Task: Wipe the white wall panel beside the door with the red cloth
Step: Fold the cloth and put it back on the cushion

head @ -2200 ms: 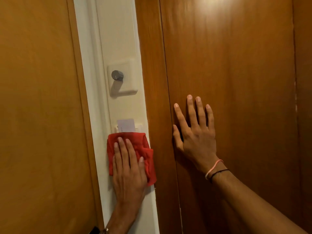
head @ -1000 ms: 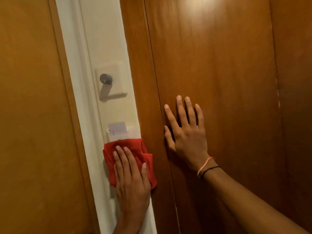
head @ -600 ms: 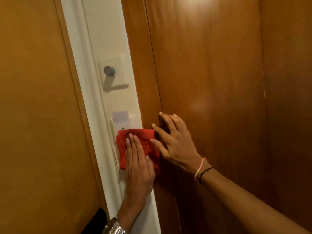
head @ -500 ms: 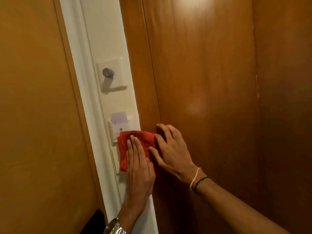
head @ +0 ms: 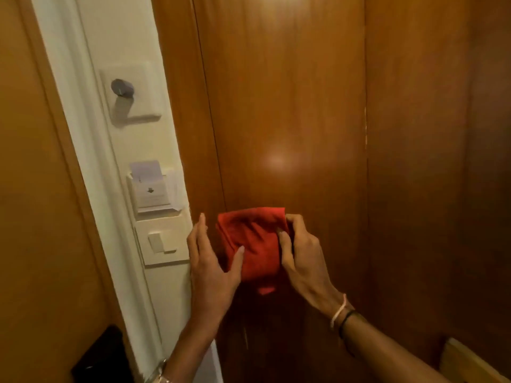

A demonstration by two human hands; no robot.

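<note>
Red cloth [head: 253,244], soft and bunched, is held off the white wall panel [head: 132,31], in front of glossy wooden door [head: 282,106]. Its right edge is pinched by right hand [head: 300,252]; left hand [head: 213,266], flat and unclenched, is touched thumb-first to its lower left. Square switch plate [head: 163,241] is seen beside.
</note>
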